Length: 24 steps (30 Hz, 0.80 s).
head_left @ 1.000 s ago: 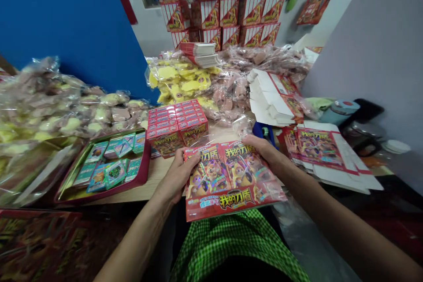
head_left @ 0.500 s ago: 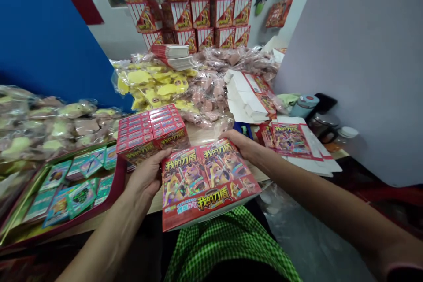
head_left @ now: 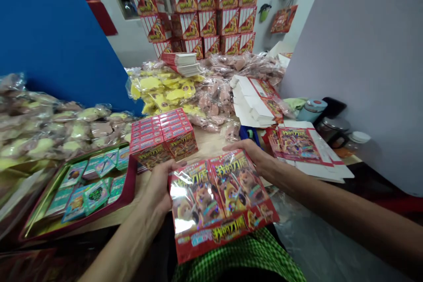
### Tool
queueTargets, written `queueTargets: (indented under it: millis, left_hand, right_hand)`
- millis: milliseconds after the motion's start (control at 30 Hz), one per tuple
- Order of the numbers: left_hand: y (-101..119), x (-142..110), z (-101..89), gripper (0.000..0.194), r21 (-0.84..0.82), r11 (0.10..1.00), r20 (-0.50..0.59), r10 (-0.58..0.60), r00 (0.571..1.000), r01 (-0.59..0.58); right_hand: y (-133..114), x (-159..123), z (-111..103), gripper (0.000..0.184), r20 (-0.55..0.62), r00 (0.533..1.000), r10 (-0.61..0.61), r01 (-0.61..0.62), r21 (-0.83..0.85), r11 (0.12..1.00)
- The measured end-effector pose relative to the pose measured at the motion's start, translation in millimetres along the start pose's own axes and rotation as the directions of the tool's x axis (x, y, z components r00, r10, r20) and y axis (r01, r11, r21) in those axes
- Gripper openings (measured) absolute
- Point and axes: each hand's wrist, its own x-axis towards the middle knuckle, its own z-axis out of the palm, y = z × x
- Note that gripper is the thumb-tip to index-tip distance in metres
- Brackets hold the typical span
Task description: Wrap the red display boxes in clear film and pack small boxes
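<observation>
The person wears a bright green checked garment with a small dark grid pattern, and it covers the lap. The left hand and right hand are bare, and also the left forearm and right forearm show no sleeve.

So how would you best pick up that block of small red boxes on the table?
Probably with both hands, coming from above and pressing palms against its left and right sides. The block of small red boxes stands on the wooden table in neat rows, and its flat upright sides suit an even two-handed squeeze.
</observation>
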Motion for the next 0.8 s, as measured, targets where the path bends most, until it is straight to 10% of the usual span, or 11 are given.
queueTargets:
  millis: [100,300,500,800]
  left_hand:
    - [-20.3,-23.1,-9.4,0.062,0.017,0.963,0.017,0.269,0.963,-0.269]
    - [-60.8,-19.7,-27.8,0.089,0.133,0.689,0.189,0.688,0.701,-0.713]
    - [-33.6,2.2,-34.3,0.1,0.203,0.816,0.302,0.474,0.827,-0.541]
    - [-0.6,32.7,-10.0,0.047,0.285,0.881,0.143,0.352,0.925,-0.379]
  right_hand:
    - [2.3,-30.4,-4.9,0.041,-0.004,0.986,-0.169,0.169,0.056,0.984]
    - [34.8,-40.9,-21.1,0.06,-0.011,0.793,-0.61,0.603,-0.137,0.786]
    - [31.4,-11.1,-36.6,0.039,0.091,0.847,-0.523,0.53,-0.2,0.824]
    - [-15.5,26.8,-36.9,0.015,0.192,0.974,-0.119,0.129,-0.04,0.991]
